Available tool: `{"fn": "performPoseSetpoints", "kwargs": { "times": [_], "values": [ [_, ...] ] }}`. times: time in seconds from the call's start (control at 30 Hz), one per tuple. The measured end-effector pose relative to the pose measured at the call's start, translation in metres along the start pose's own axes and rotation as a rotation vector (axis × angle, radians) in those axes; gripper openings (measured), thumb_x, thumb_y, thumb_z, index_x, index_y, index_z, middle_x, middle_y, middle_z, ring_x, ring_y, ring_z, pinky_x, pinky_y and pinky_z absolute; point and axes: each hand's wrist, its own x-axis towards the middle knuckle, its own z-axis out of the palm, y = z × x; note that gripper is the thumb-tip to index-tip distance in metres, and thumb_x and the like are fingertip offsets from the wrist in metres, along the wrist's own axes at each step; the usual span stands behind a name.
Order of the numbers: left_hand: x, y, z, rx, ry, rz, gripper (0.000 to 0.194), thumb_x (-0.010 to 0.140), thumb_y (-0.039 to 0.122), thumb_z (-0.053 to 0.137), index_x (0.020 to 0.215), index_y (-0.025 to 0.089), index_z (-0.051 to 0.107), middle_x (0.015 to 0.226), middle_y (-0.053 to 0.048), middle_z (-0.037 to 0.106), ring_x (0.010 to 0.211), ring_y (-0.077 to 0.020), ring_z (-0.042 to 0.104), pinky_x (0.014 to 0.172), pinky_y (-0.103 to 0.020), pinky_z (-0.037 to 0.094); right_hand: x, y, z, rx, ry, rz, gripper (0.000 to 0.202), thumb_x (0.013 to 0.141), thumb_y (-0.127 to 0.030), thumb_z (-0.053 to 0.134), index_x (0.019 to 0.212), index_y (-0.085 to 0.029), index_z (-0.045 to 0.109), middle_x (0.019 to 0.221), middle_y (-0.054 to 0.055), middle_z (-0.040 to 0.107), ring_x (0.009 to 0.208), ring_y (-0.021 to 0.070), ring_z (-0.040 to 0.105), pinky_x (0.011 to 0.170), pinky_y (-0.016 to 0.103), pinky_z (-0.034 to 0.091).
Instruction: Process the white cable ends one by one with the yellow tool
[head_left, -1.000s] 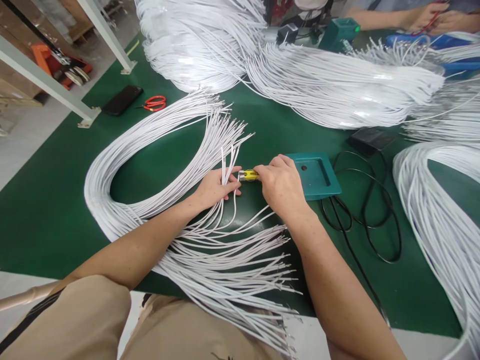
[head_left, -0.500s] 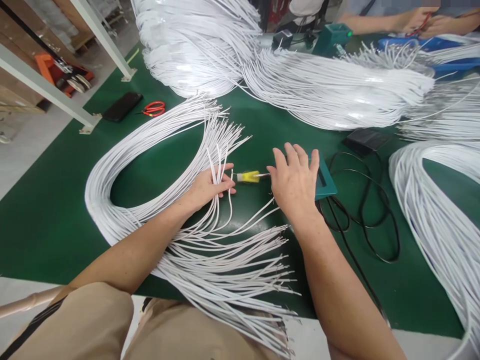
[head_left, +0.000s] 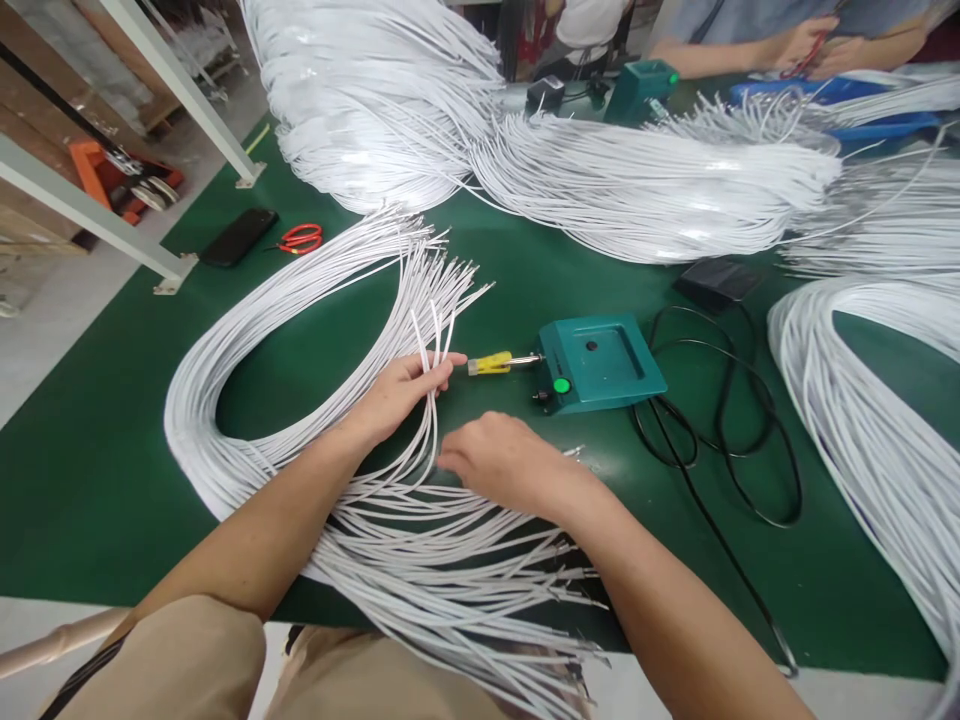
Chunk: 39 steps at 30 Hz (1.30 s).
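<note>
A few thin white wires [head_left: 433,345], stiff and bare-tipped, stand nearly upright, pinched low down and fanning slightly at their tops. At their five o'clock lies the loose spread of white wires [head_left: 450,545], flat on the green bench [head_left: 90,440], ends pointing toward three o'clock, the strands curving back toward nine o'clock into a big loop.

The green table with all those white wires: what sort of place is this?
Probably a wire assembly workshop. Big looped bundles of white cut wires cover the green work table, a small teal metal bench device with a yellow-handled probe sits centre, and another person's hands work opposite.
</note>
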Motion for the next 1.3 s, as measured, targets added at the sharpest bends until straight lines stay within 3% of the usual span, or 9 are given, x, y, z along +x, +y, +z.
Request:
{"fn": "performPoseSetpoints", "kwargs": {
  "times": [0.17,0.23,0.43,0.57,0.73,0.83,0.97,1.17,1.3],
  "values": [
    [-0.005,-0.001,0.009,0.119,-0.038,0.063,0.041,0.069,0.036,0.077,0.105,0.018,0.071,0.079,-0.002,0.069,0.068,-0.0130,0.060,0.069,-0.026,0.049,0.007,0.021,-0.025,0.489,0.564,0.249,0.015,0.087,-0.033,0.054,0.084,-0.021,0.063,0.067,-0.001,0.064,0.056,0.0118,0.054,0.057,0.026,0.040],
    [-0.007,-0.001,0.013,0.098,-0.070,0.071,0.039,0.065,0.031,0.080,0.100,0.018,0.070,0.080,-0.002,0.069,0.069,-0.0137,0.062,0.070,-0.027,0.051,0.010,0.030,-0.026,0.700,0.624,0.234,0.018,0.083,-0.038,0.059,0.089,-0.021,0.063,0.067,-0.003,0.062,0.052,0.0100,0.051,0.051,0.024,0.040],
    [-0.010,0.003,0.018,-0.047,-0.114,0.077,0.029,0.068,0.028,0.078,0.090,0.017,0.063,0.078,0.000,0.068,0.069,-0.0130,0.066,0.072,-0.027,0.055,0.013,0.027,-0.021,0.974,0.542,0.201,0.017,0.078,-0.033,0.064,0.073,-0.017,0.061,0.064,-0.003,0.056,0.052,0.0074,0.046,0.049,0.022,0.039],
    [-0.011,0.004,0.018,-0.057,-0.155,0.033,0.029,0.067,0.028,0.080,0.085,0.016,0.061,0.079,0.000,0.068,0.068,-0.0130,0.067,0.072,-0.028,0.055,0.013,0.020,-0.024,1.041,0.641,0.195,0.023,0.076,-0.039,0.067,0.080,-0.018,0.062,0.065,-0.004,0.055,0.054,0.0077,0.047,0.051,0.022,0.041],
    [-0.013,0.005,0.022,-0.103,-0.143,0.031,0.028,0.069,0.028,0.078,0.077,0.016,0.054,0.081,-0.001,0.067,0.075,-0.0143,0.068,0.079,-0.031,0.054,0.013,0.020,-0.025,1.058,0.690,0.212,0.025,0.072,-0.040,0.072,0.072,-0.018,0.063,0.062,-0.004,0.055,0.053,0.0078,0.045,0.051,0.024,0.040],
    [-0.012,0.006,0.024,-0.195,-0.109,0.119,0.031,0.071,0.027,0.076,0.069,0.016,0.047,0.084,0.001,0.064,0.082,-0.0124,0.065,0.086,-0.031,0.052,0.014,0.018,-0.021,1.123,0.641,0.187,0.020,0.071,-0.036,0.073,0.071,-0.017,0.065,0.062,-0.003,0.057,0.053,0.0081,0.046,0.052,0.024,0.039],
    [-0.011,0.005,0.025,-0.173,-0.046,0.186,0.037,0.071,0.026,0.076,0.066,0.016,0.041,0.068,0.005,0.053,0.071,-0.0091,0.060,0.076,-0.026,0.051,0.016,0.014,-0.016,1.194,0.551,0.124,0.015,0.075,-0.031,0.068,0.070,-0.017,0.066,0.065,-0.001,0.060,0.057,0.0089,0.046,0.057,0.026,0.039],
    [-0.013,0.007,0.023,-0.168,-0.005,0.176,0.038,0.071,0.026,0.077,0.068,0.017,0.039,0.064,0.005,0.058,0.064,-0.0108,0.064,0.067,-0.026,0.052,0.019,0.016,-0.011,1.511,0.404,0.165,0.017,0.071,-0.033,0.072,0.071,-0.016,0.068,0.066,0.000,0.059,0.058,0.0092,0.047,0.057,0.026,0.037],
    [-0.014,0.009,0.022,-0.124,0.021,0.219,0.036,0.073,0.023,0.075,0.069,0.018,0.039,0.064,0.005,0.059,0.062,-0.0102,0.064,0.064,-0.024,0.053,0.021,0.016,-0.008,1.586,0.405,0.203,0.016,0.071,-0.029,0.072,0.066,-0.015,0.066,0.056,-0.002,0.052,0.054,0.0086,0.046,0.055,0.025,0.034]
  ]
}}
